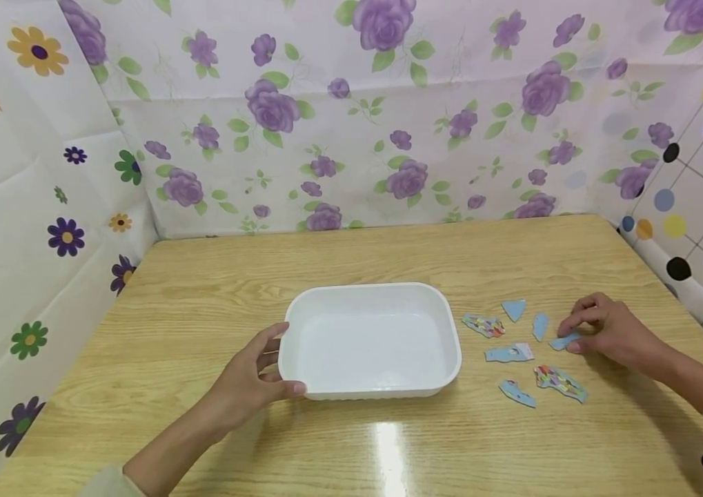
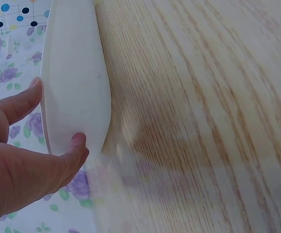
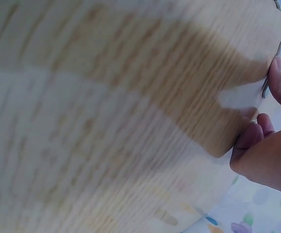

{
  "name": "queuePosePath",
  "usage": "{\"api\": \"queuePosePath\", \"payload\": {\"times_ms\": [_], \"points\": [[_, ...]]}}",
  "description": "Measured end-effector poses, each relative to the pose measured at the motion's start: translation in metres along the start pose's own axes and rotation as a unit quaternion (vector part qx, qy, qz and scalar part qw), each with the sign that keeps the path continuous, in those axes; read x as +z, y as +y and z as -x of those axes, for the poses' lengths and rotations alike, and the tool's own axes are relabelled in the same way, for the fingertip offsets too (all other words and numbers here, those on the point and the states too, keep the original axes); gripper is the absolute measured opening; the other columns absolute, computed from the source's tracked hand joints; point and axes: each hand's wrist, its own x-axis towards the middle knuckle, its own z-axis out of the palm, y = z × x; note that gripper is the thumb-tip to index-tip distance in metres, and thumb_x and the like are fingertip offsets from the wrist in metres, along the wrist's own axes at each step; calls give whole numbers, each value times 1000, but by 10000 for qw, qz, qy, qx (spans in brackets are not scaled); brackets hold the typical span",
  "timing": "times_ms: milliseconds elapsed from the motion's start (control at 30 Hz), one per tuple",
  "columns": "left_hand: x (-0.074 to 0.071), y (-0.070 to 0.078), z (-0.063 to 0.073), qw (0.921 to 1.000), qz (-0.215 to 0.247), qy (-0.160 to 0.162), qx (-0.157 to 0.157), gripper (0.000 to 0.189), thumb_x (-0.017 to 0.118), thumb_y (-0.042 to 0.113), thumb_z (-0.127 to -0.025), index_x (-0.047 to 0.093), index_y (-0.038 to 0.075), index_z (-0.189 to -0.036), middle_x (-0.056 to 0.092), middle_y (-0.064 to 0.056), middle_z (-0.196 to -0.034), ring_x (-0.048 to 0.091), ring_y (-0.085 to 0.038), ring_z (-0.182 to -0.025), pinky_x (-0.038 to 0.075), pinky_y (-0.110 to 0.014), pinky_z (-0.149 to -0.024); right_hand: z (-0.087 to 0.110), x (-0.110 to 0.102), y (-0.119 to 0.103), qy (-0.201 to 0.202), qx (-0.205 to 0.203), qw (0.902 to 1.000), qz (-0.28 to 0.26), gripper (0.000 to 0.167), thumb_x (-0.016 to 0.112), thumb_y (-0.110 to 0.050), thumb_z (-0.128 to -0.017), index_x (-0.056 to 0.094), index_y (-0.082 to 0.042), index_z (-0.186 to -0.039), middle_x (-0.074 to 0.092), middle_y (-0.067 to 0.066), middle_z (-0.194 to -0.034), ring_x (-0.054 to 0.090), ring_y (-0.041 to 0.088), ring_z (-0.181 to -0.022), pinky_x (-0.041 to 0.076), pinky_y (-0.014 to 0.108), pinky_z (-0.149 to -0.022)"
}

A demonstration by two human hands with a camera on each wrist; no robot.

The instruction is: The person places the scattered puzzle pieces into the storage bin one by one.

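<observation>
A white rectangular tray (image 1: 376, 395) with rounded corners sits in the middle of the table, with nothing inside it. My left hand (image 1: 242, 381) holds its left end, thumb at the near corner and fingers round the short side. The left wrist view shows these fingertips against the outer wall (image 2: 77, 73). Over on the right, my right hand (image 1: 618, 336) pinches a small light-blue puzzle piece (image 1: 562, 342) between thumb and fingers, low over the wood. In the right wrist view that hand (image 3: 272, 141) appears at the right edge.
Between tray and right hand lie several irregular pieces: a blue triangle (image 1: 514, 309), a slim blue piece (image 1: 540, 326), colourful patterned pieces (image 1: 483, 324) (image 1: 561, 384), a blue strip (image 1: 509, 353) and a curved piece (image 1: 517, 393). Flowered sheets (image 1: 326, 138) stand behind the wooden table (image 1: 202, 297).
</observation>
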Motion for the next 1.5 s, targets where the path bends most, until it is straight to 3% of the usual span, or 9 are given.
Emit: {"api": "queuePosePath", "payload": {"times_ms": [167,433,633,867,1100,1500], "points": [[0,1,1,10000,77,-45,-46,98,83,14,-74,22,14,-151,37,-15,-143,46,-33,-129,50,-29,-97,1,3,4,165,-243,9996,11,13,81,-2,-73,75,-12,-80,49,8,-104,37,-5,-91,39,12,-70],[0,-1,1,10000,-27,-40,-86,99,84,17,-73,23,15,-151,38,-14,-142,48,-35,-128,50,-32,-97,3,5,5,391,-343,9980,358,17,82,-4,-72,75,-18,-76,53,12,-104,35,-10,-92,36,12,-71],[0,-1,1,9999,-38,-63,-96,99,84,17,-74,22,14,-151,37,-15,-143,46,-35,-129,50,-32,-98,6,9,6,590,-327,9970,389,20,81,-2,-72,75,-20,-76,54,9,-104,33,-6,-97,27,12,-81],[0,-1,1,9999,-70,-65,-84,99,84,19,-73,23,14,-151,37,-15,-143,49,-35,-126,51,-34,-97,7,14,9,796,-828,9925,422,28,79,6,-70,75,-20,-77,53,6,-101,34,-4,-99,22,7,-82],[-1,-1,1,9999,-106,-77,-40,99,84,19,-74,22,13,-151,38,-15,-142,47,-35,-127,50,-34,-98,5,20,10,1094,-1155,9839,821,30,79,8,-69,73,-20,-78,55,2,-99,35,-2,-97,21,11,-84],[0,1,1,9999,-85,-87,-97,100,84,20,-74,22,14,-151,37,-15,-143,48,-36,-126,51,-35,-97,2,13,4,806,-364,9938,676,11,70,2,-84,70,-8,-81,51,12,-104,41,25,-99,33,13,-74]]}}
